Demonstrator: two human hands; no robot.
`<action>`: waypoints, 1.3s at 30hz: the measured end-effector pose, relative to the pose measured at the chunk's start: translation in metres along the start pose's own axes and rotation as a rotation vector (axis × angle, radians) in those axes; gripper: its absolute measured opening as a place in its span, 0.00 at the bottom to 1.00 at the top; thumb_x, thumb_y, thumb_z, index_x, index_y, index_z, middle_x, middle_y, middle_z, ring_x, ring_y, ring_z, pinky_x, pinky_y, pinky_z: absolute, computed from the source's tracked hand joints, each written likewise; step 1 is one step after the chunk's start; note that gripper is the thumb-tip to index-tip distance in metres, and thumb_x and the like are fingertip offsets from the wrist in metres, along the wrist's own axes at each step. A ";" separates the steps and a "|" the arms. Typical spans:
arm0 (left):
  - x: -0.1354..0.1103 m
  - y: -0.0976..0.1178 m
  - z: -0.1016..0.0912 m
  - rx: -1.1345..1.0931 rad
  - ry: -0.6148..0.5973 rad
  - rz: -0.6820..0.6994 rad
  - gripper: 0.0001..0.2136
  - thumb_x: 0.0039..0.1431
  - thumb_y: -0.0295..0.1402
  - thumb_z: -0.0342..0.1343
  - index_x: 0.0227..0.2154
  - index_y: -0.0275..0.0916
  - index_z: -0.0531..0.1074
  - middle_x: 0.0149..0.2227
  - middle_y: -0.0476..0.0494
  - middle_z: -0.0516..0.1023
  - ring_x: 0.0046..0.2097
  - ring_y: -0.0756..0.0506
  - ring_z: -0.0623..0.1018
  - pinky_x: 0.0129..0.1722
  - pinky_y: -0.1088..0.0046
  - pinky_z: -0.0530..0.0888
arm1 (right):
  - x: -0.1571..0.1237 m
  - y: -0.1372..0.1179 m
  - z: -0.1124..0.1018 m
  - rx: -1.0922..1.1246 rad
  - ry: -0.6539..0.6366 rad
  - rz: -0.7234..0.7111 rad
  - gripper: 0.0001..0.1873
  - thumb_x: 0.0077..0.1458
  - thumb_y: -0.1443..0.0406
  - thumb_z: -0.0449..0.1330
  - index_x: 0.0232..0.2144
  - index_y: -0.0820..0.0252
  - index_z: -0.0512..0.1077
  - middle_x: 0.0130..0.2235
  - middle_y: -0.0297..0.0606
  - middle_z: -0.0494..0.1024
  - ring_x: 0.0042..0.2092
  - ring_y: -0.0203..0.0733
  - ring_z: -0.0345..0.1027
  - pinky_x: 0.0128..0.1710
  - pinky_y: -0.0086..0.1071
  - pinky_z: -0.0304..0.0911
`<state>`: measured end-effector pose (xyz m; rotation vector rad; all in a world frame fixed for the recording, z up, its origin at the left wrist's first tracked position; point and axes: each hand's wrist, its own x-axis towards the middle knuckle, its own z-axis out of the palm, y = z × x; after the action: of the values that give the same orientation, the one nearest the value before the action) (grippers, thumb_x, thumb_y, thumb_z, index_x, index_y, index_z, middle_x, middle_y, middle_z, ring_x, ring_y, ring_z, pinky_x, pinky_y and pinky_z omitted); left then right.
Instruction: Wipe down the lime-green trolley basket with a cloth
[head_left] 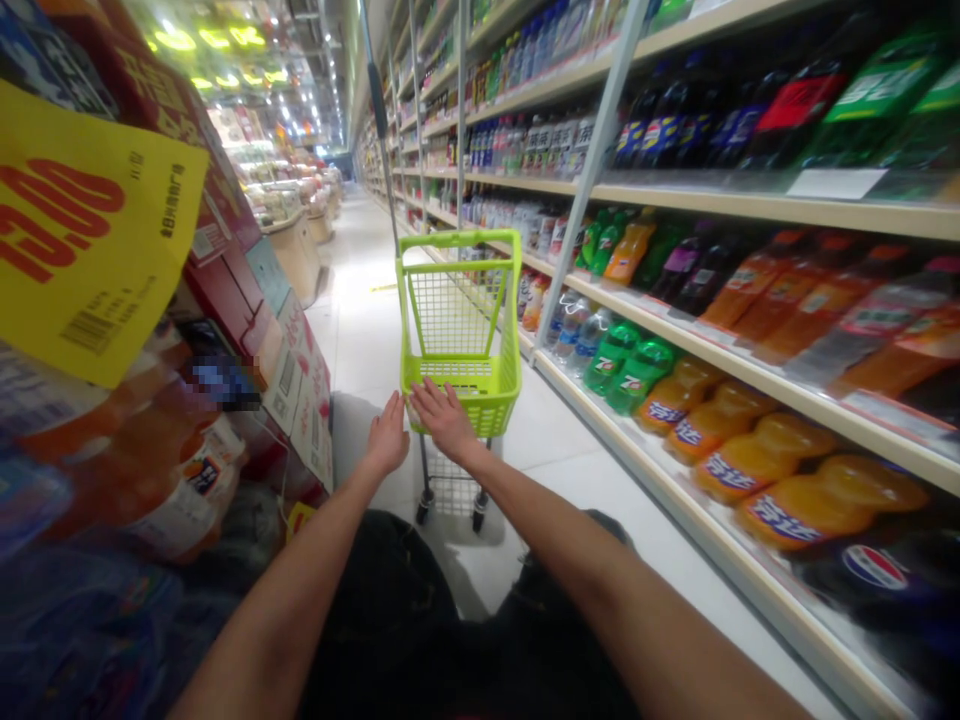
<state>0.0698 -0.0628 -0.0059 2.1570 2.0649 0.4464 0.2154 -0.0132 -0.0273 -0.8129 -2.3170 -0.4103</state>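
Observation:
A lime-green shopping cart (513, 330) stands in the aisle straight in front of me, with a grid basket on top and dark wheels below. Both my arms reach toward its near side. My left hand (388, 435) is just left of the cart's near edge, its fingers stretched out and nothing in it. Close beside it, my right hand (444, 418) overlaps the basket's near lower edge with fingers spread; I cannot tell whether it touches the plastic. No goods show in the part of the basket I can see.
Shelves (750, 205) of bottled drinks line the right side, with orange soda bottles (727, 460) lowest. On the left are stacked cartons (296, 390), more bottles (180, 490) and a yellow price sign (90, 230) close to me. The pale tiled aisle floor (360, 270) runs ahead past display counters (292, 250).

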 end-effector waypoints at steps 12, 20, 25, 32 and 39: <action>-0.059 -0.028 0.029 0.048 -0.090 -0.078 0.31 0.49 0.23 0.47 0.58 0.27 0.51 0.63 0.31 0.52 0.63 0.43 0.55 0.58 0.64 0.59 | -0.058 0.009 0.014 0.058 -0.145 -0.233 0.18 0.57 0.74 0.49 0.48 0.62 0.68 0.53 0.41 0.70 0.58 0.41 0.57 0.60 0.45 0.50; -0.048 0.015 0.024 0.087 -0.059 -0.028 0.29 0.51 0.22 0.44 0.59 0.27 0.50 0.63 0.32 0.49 0.64 0.42 0.52 0.59 0.58 0.57 | -0.026 0.013 -0.020 0.010 -0.048 -0.081 0.21 0.60 0.72 0.45 0.55 0.59 0.61 0.58 0.40 0.63 0.62 0.45 0.47 0.61 0.51 0.42; -0.056 0.030 0.020 0.114 -0.126 0.019 0.31 0.50 0.21 0.44 0.60 0.30 0.49 0.64 0.34 0.48 0.64 0.42 0.51 0.59 0.56 0.55 | -0.036 0.011 -0.014 0.013 -0.049 -0.091 0.21 0.59 0.72 0.47 0.54 0.60 0.62 0.57 0.40 0.64 0.62 0.44 0.49 0.61 0.49 0.45; -0.066 0.048 0.008 0.163 -0.164 0.024 0.30 0.51 0.21 0.44 0.60 0.32 0.49 0.64 0.34 0.48 0.64 0.41 0.52 0.59 0.54 0.55 | -0.093 0.014 -0.009 -0.008 -0.066 -0.073 0.17 0.55 0.75 0.50 0.46 0.64 0.70 0.51 0.45 0.71 0.57 0.43 0.58 0.59 0.47 0.50; -0.052 0.082 0.014 0.189 -0.135 0.097 0.30 0.50 0.20 0.43 0.60 0.30 0.49 0.64 0.34 0.48 0.64 0.41 0.51 0.59 0.55 0.54 | -0.084 0.032 -0.050 -0.101 0.132 0.112 0.21 0.58 0.73 0.46 0.53 0.61 0.63 0.57 0.42 0.64 0.63 0.46 0.46 0.59 0.50 0.45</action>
<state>0.1512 -0.1177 -0.0018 2.3275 2.0091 0.1147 0.3102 -0.0497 -0.0431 -0.9311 -2.1317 -0.5188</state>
